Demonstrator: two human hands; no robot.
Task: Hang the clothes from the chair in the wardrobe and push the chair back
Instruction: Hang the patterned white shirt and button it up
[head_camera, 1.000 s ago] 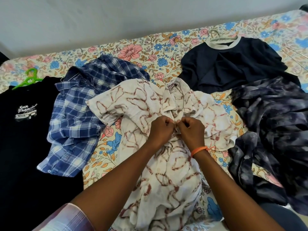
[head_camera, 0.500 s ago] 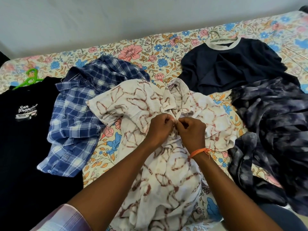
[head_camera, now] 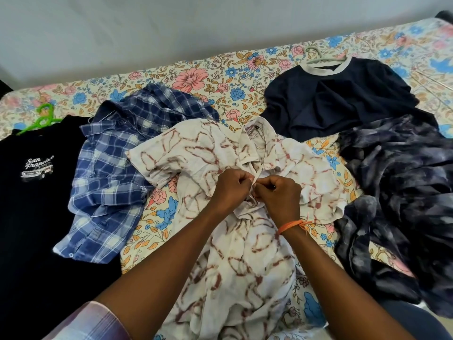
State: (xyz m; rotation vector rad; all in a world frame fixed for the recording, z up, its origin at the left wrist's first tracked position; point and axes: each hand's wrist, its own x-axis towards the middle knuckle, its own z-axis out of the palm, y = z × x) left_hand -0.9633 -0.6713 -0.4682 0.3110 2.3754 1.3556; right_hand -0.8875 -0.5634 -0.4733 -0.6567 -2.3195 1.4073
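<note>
A white shirt with brown line pattern [head_camera: 245,253] lies spread on the bed in the middle, collar away from me. My left hand [head_camera: 230,190] and my right hand [head_camera: 282,200] meet at its front placket just below the collar, each pinching an edge of the cloth. To its left lies a blue plaid shirt [head_camera: 110,182], then a black printed T-shirt [head_camera: 31,204] on a green hanger [head_camera: 43,119]. At the back right a navy T-shirt [head_camera: 343,96] sits on a pale hanger [head_camera: 321,56]. A dark tie-dye garment [head_camera: 402,204] lies at the right.
All clothes rest on a bed with a floral sheet [head_camera: 208,79]. A plain wall [head_camera: 171,28] runs behind the bed. No chair or wardrobe is in view.
Both hands have crept a little higher up the white shirt's placket toward the collar, staying pinched together on it. The other clothes have not moved.
</note>
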